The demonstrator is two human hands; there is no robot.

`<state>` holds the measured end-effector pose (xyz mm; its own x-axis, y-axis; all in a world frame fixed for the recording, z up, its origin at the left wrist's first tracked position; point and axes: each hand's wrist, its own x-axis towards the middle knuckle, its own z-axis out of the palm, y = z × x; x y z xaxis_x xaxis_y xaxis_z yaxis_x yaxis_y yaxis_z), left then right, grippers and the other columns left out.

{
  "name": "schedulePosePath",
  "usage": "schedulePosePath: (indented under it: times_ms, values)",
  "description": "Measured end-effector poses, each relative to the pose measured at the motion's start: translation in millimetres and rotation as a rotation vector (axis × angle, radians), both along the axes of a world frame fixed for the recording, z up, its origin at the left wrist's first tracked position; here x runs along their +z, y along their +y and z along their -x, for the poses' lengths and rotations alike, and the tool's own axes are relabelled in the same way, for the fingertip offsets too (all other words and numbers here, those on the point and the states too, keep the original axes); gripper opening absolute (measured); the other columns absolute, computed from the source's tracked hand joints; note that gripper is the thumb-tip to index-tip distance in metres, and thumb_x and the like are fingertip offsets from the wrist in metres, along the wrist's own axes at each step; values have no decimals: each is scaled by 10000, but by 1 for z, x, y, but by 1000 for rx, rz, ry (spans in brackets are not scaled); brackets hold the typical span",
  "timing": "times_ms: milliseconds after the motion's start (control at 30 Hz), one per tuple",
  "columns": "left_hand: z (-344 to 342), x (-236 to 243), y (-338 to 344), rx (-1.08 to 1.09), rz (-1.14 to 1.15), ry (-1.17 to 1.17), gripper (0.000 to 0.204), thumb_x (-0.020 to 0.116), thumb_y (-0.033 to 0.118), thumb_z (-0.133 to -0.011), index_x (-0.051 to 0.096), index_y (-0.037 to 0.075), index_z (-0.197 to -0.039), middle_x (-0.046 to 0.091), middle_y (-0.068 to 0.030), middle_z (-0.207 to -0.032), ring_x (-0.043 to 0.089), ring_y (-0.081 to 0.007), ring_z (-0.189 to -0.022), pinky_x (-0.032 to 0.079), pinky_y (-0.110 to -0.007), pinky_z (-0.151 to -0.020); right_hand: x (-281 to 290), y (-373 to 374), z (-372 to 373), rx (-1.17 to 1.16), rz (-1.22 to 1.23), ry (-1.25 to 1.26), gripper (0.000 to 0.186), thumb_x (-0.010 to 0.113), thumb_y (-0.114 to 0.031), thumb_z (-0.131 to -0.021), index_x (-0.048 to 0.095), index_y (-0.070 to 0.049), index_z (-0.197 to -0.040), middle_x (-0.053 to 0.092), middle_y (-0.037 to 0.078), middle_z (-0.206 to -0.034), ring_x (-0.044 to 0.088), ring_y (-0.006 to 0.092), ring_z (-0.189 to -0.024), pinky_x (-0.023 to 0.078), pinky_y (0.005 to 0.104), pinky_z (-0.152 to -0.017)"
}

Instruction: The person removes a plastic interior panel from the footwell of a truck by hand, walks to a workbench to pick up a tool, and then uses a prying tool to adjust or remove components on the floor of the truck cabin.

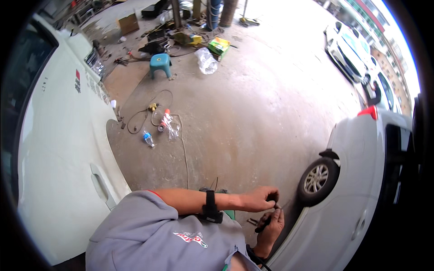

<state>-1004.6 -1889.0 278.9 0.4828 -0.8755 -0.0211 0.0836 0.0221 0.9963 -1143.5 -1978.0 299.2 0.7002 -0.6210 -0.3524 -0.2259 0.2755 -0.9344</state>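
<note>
My left hand (259,199) reaches across my body with its fingers closed in a pinch. My right hand (273,231) is just below it, fingers curled, and the fingertips of both hands meet at a small pale piece (276,206) too small to name. A dark object (263,225) lies in the right hand's grip, and a short metal-looking end (252,221) shows beside it. What the left fingers and palm cover is hidden. A black strap (210,208) goes round my left wrist.
A white vehicle door (63,149) stands close on my left; a silver vehicle (357,180) is close on the right. On the floor ahead lie an orange-ended tool (162,126) with cable, a plastic bottle (148,139) and a teal stool (160,64). Clutter fills the far left.
</note>
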Motion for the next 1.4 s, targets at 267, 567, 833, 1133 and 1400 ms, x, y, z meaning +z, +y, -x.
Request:
schedulePosePath:
  times_ms: [267,567,833,1133,1400]
  values:
    - [-166,-13,77,457,-76,125,278,582,165,-945,652,10,-1164,701,-89,-1031,628,-139,-970,495,-292,-881,1,-4,-215,766,37,178,268,486,-251,-1054,623,-21,-1069,505,-17,-635,428,52,-467,313,208,-411]
    - [-333,5,161,898,-87,252,224,592,206,-1003,666,10,-1078,610,31,-768,519,-28,-639,426,-215,-555,5,45,-472,1345,50,166,258,516,-232,-1042,659,-18,-1061,495,-33,-659,437,47,-597,352,218,-542]
    - [-439,8,237,1243,91,328,209,543,214,-1032,612,22,-988,551,29,-738,507,-37,-620,407,-204,-513,9,133,-646,1681,168,154,235,524,-218,-1034,660,-28,-1058,534,-15,-672,486,70,-620,416,246,-576]
    - [-590,-11,365,1360,137,348,197,564,205,-1019,617,17,-992,572,28,-750,509,-38,-613,459,-221,-548,0,274,-816,1802,240,152,232,535,-220,-1028,661,-26,-1037,540,-5,-678,486,70,-637,416,255,-578]
    - [-695,4,504,1370,98,261,193,528,207,-1038,596,29,-1008,555,23,-766,509,-35,-622,389,-195,-502,5,415,-938,1915,312,93,268,549,-255,-1021,649,-7,-1027,553,-14,-707,483,68,-651,405,243,-583]
